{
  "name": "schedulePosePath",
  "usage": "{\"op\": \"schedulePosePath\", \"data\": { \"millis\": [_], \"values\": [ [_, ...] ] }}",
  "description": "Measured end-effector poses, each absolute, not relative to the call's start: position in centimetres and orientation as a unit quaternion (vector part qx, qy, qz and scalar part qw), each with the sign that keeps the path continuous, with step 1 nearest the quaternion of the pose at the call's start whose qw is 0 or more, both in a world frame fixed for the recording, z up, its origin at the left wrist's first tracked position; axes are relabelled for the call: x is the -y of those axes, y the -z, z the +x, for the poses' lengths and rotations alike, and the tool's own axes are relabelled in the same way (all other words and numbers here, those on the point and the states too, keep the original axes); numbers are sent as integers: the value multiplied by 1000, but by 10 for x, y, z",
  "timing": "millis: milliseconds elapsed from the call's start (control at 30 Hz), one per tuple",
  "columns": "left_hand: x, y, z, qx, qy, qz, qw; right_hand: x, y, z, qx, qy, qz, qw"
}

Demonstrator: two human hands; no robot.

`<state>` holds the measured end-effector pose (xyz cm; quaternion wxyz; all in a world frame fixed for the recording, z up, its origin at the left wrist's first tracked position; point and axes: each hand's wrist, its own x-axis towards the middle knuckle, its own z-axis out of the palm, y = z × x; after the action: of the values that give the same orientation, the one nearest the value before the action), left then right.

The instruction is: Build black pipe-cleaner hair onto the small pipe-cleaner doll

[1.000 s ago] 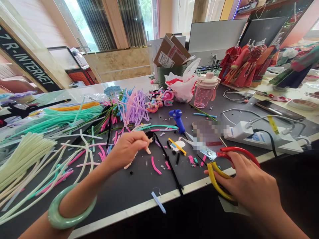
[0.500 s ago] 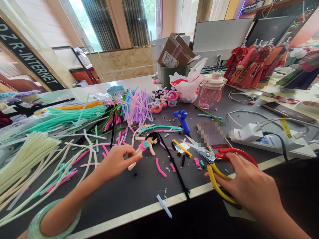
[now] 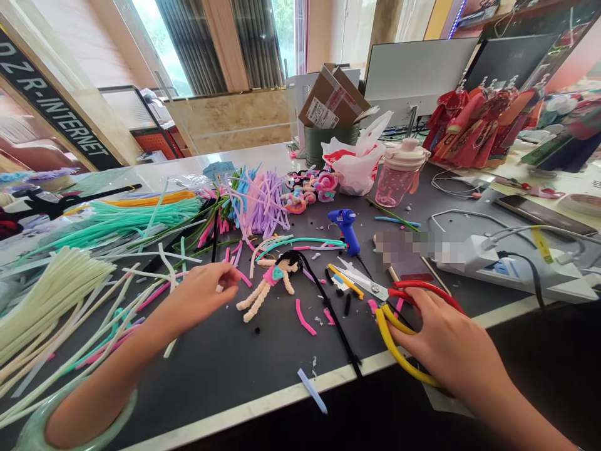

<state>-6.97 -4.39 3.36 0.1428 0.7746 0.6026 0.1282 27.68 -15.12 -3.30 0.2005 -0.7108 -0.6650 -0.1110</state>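
Note:
A small pipe-cleaner doll [image 3: 268,282] with black hair and a pink top lies flat on the dark table [image 3: 244,357]. My left hand [image 3: 197,297] is just left of the doll and not touching it. Its fingertips are pinched on a pale pipe cleaner [image 3: 218,288]. My right hand [image 3: 446,344] grips the red and yellow handles of the scissors [image 3: 370,288] near the table's front edge. The scissor blades rest on the table and point left towards the doll. A long black pipe cleaner [image 3: 334,321] runs from the doll's hair to the front edge.
Bundles of cream [image 3: 42,294], green [image 3: 126,219] and purple [image 3: 263,203] pipe cleaners cover the left and middle. A blue glue gun [image 3: 347,228], a pink bottle [image 3: 401,172], a plastic bag [image 3: 354,166] and a white power strip [image 3: 511,266] lie further back and right. Short cut pieces litter the table.
My left hand has let go of the doll, which now lies on the table, and moved left to a pale pipe cleaner. My right hand with the scissors has shifted slightly left.

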Motion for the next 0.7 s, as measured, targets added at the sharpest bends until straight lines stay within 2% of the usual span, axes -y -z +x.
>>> {"op": "schedulePosePath", "data": {
  "millis": [100, 200, 400, 700],
  "values": [
    [39, -31, -60, -614, -147, 760, 153, 145, 28, 269, 667, -15, -709, 228],
    [31, -27, -44, -617, -152, 739, 223, 134, 16, 255, 667, -152, -679, 268],
    [20, -12, -24, -568, -195, 675, 428, 90, -6, 212, 628, -233, -685, 288],
    [12, 4, -13, -574, -235, 698, 358, 30, 13, 175, 634, -263, -658, 310]
  ]
}}
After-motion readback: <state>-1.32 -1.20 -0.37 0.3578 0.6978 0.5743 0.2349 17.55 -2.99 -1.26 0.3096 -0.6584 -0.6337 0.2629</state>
